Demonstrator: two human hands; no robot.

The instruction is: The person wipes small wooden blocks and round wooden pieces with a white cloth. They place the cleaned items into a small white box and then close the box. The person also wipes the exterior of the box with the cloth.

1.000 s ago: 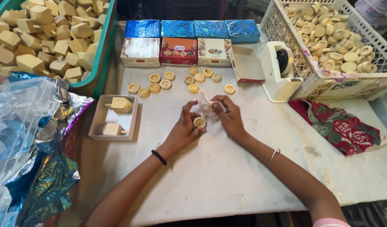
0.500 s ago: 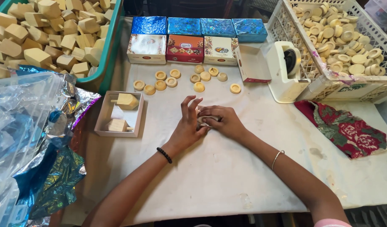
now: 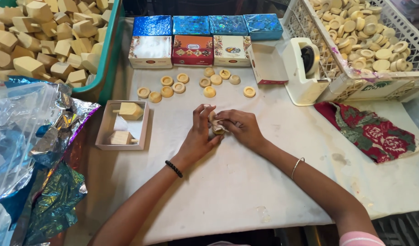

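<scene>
At table centre, left hand and right hand now pinch small round pale wooden disc together, fingers closed on it; thin white tissue, spread a second ago, now bunched tight around disc, wrap seemingly near done. Beyond, loose wooden discs, row of boxes.

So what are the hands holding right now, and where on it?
Both hands, left and right, pinch a small round wooden disc part-wrapped in white tissue, fingertips on its edges and top.
</scene>
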